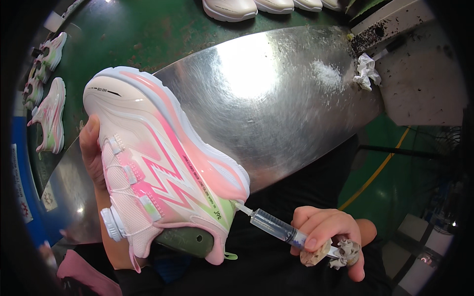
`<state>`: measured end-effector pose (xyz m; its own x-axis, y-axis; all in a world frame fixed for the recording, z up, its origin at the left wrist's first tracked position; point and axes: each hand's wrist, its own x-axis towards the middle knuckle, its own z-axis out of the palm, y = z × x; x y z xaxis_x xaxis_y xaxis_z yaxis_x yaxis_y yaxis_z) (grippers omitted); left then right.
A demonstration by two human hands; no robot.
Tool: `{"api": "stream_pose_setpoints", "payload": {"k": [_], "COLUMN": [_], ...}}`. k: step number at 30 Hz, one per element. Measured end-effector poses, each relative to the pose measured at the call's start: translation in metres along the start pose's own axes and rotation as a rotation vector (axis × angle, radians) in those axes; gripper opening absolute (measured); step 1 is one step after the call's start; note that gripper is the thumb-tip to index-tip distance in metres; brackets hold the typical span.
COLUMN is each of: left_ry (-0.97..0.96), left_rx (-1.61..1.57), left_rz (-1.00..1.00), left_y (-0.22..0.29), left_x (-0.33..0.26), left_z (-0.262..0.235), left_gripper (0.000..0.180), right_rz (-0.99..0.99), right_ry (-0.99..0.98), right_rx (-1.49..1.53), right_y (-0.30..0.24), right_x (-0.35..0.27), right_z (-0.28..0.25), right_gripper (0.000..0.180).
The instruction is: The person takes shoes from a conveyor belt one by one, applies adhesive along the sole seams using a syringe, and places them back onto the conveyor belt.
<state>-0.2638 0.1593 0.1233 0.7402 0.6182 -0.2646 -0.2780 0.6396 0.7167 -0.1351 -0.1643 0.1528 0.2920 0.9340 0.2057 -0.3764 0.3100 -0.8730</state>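
A pink and white sneaker (148, 163) with a dial lace closure is held up on its side, toe toward the upper left. My left hand (91, 148) grips it from behind; the thumb shows by the toe and the other fingers are hidden. A dark green shoe last (187, 241) fills its collar. My right hand (331, 232) is closed around a clear syringe (274, 227) of colourless liquid, whose plunger end is wrapped in crumpled, dirty tape. The syringe's tip touches the heel where the upper meets the sole.
A shiny metal plate (296, 123) covers much of the bench, with white residue (328, 74) and a crumpled white tissue (366, 71) at its right. More pink sneakers (52, 116) stand far left. Several pale shoes (232, 10) line the green conveyor's far side.
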Motion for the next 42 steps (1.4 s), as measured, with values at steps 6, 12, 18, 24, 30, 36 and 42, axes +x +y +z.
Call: {"api": "stream_pose_setpoints", "payload": {"k": [6,12,18,24,30,36,42], "left_ry": [-0.005,-0.039,0.216,0.271,-0.329,0.104,0.499], "left_rx": [-0.036,-0.057,0.085,0.857,1.583,1.045,0.553], "left_rz": [-0.095,-0.141,-0.221,0.102,0.539,0.175,-0.028], "left_y": [0.0,0.006,0.007,0.055,0.055,0.043,0.023], "left_x": [-0.003,-0.008,-0.03,-0.094,-0.119,-0.152,-0.176], "left_z": [0.014,0.005,0.001,-0.078,-0.084,-0.082,-0.033], "left_gripper": [0.046,0.051,0.05,0.054,0.073,0.069,0.072], "right_rz": [-0.03,-0.06,-0.094,-0.15,-0.14,-0.111,-0.114], "right_ry": [0.007,0.019,0.067,-0.001,-0.042,-0.08,-0.059], "right_rx": [0.009,0.0,0.006,0.02,-0.055,-0.099,-0.11], "right_y": [0.007,0.012,0.026,0.039,0.038,0.04,0.039], "right_x": [-0.003,-0.004,-0.012,0.003,0.012,0.013,0.009], "right_z": [-0.005,-0.007,-0.021,-0.016,-0.018,-0.014,-0.004], "right_gripper": [0.08,0.081,0.084,0.086,0.087,0.087,0.084]}}
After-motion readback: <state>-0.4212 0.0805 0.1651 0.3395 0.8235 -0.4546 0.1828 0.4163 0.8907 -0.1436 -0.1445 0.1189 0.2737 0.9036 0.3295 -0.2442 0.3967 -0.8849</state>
